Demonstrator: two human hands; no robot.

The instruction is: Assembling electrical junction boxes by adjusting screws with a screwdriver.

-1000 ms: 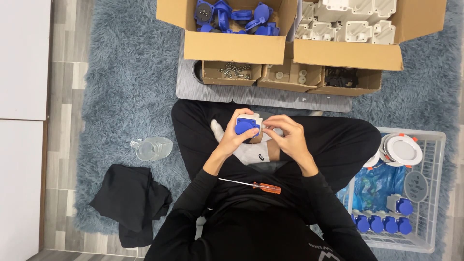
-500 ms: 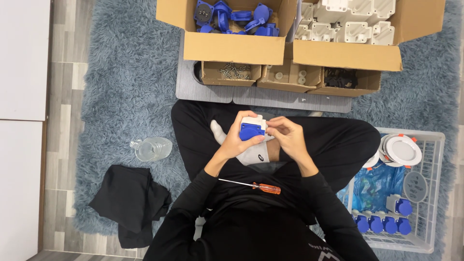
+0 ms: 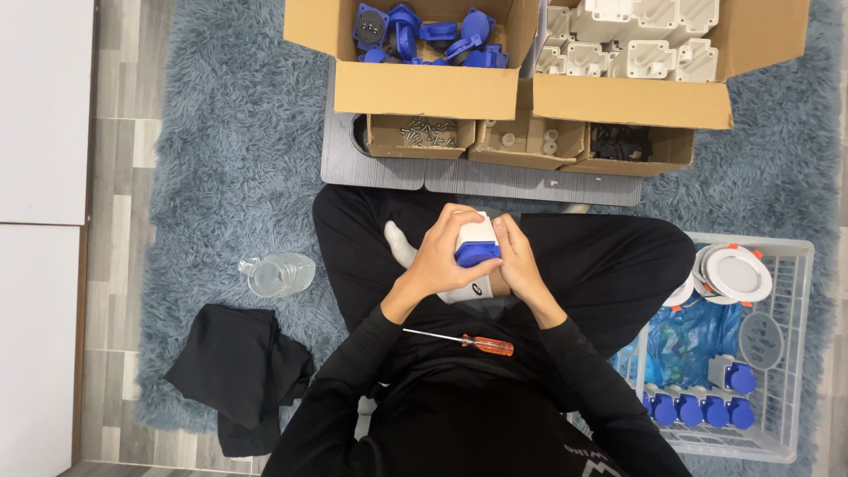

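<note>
held part: white-and-blue socket housing [image 3: 475, 243], over the lap, just above the crossed legs, between both hands
left hand: [image 3: 444, 252] wraps the white side from the left, fingers curled and clamped on it; looks like a steadying grip
right hand: [image 3: 517, 256] presses against the right side, fingers together and closed on the same part, thumb near the blue face; likely seating or aligning it
screwdriver: [image 3: 465, 340] orange handle, thin shaft, lies across the lap just below the hands, untouched, close by for reach
small boxes: three low open cardboard trays on a grey board [image 3: 371, 168] right in front of the knees; screws [image 3: 422, 132], pale round bits [image 3: 527, 140], black bits [image 3: 618, 141], sorted by kind
big boxes: behind them, left carton [image 3: 424, 88] with blue covers, right carton [image 3: 632, 99] with white housings
basket: white wire crate [image 3: 791, 353] at right, blue-faced finished units in a row [image 3: 698, 411], round white lamp fittings [image 3: 733, 272], blue plastic bag [image 3: 685, 340]
left side: clear glass jug [image 3: 278, 274] on its side on blue shaggy rug [image 3: 230, 159]; black cloth [image 3: 238, 375] heaped near it
labels: no readable print on cartons
</note>
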